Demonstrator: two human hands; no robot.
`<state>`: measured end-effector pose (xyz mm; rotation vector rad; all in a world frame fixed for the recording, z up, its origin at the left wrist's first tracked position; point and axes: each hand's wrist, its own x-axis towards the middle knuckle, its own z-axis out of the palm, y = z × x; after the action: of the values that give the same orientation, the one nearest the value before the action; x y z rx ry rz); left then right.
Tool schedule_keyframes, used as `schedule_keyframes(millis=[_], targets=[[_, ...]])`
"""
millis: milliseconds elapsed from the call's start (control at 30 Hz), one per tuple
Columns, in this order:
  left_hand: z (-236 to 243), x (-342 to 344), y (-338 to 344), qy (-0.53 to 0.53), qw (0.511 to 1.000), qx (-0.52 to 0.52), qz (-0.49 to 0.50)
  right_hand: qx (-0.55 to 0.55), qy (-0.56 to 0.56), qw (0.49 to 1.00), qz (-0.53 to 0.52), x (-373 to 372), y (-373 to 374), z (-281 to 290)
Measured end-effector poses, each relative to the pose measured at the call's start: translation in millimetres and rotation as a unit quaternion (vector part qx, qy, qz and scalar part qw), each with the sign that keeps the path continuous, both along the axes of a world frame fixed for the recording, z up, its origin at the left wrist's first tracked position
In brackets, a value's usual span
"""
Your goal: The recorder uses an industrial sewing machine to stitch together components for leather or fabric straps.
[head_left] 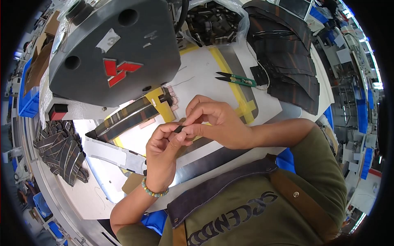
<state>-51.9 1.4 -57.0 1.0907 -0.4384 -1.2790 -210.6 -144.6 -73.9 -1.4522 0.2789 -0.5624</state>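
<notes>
My left hand (161, 144) and my right hand (223, 126) meet in front of the sewing machine (92, 78). Between their fingertips they pinch a small dark piece of fabric (179, 128), mostly covered by the fingers. Just beyond my left hand, a plaid fabric strip (130, 119) lies on the white work surface by the machine's needle area, with a yellow piece (161, 102) across its far end. Green-handled thread snips (237, 79) rest further back, past my right hand, blades pointing left.
A clear plastic bag (242, 25) of small plaid pieces sits at the back. Dark plaid panels (293, 61) are stacked at the right. Bundled plaid strips (61, 152) lie at the left. The large machine head overhangs the left side of the table.
</notes>
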Motion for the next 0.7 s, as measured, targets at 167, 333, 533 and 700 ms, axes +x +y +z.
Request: schedule_keyframes(millis=[167,333,533,700], targets=[[3,17,-4,-0.023,0.997,0.034,-0.060,-0.188,0.018,0.982,0.015,-3,-24,17],[1,26,-5,-0.147,0.976,0.069,-0.145,-0.553,-0.061,0.828,0.064,-10,-40,16],[0,26,-5,-0.129,0.979,0.078,-0.138,-0.624,-0.113,0.770,0.075,-11,-38,8],[-2,35,-2,-0.184,0.970,0.075,-0.139,-0.656,-0.050,0.737,0.153,-4,-40,14]])
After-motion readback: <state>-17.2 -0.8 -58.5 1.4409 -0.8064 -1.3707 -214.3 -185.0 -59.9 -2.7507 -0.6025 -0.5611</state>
